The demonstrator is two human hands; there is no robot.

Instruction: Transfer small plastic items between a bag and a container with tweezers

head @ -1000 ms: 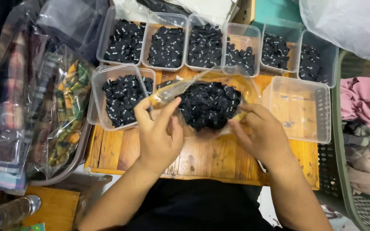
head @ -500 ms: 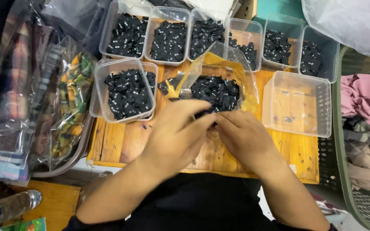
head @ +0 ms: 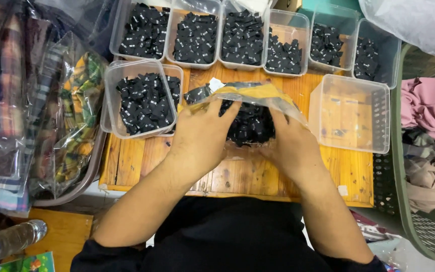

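Observation:
My left hand and my right hand both grip a clear plastic bag full of small black fabric labels, held over a wooden board. The left hand's fingers press the bag's top left side, the right hand cups its right side. Just left of the bag stands a clear tub filled with the same black labels. An empty clear tub stands right of the bag.
Several clear tubs of black labels line the board's far edge. Bagged plaid cloth lies in a tray at left. A green basket with pink and beige cloth stands at right. A plastic bottle lies at bottom left.
Both hands came together at the bag's near side, then spread to grip it at left and right. The bag now lies flatter, folded over the labels.

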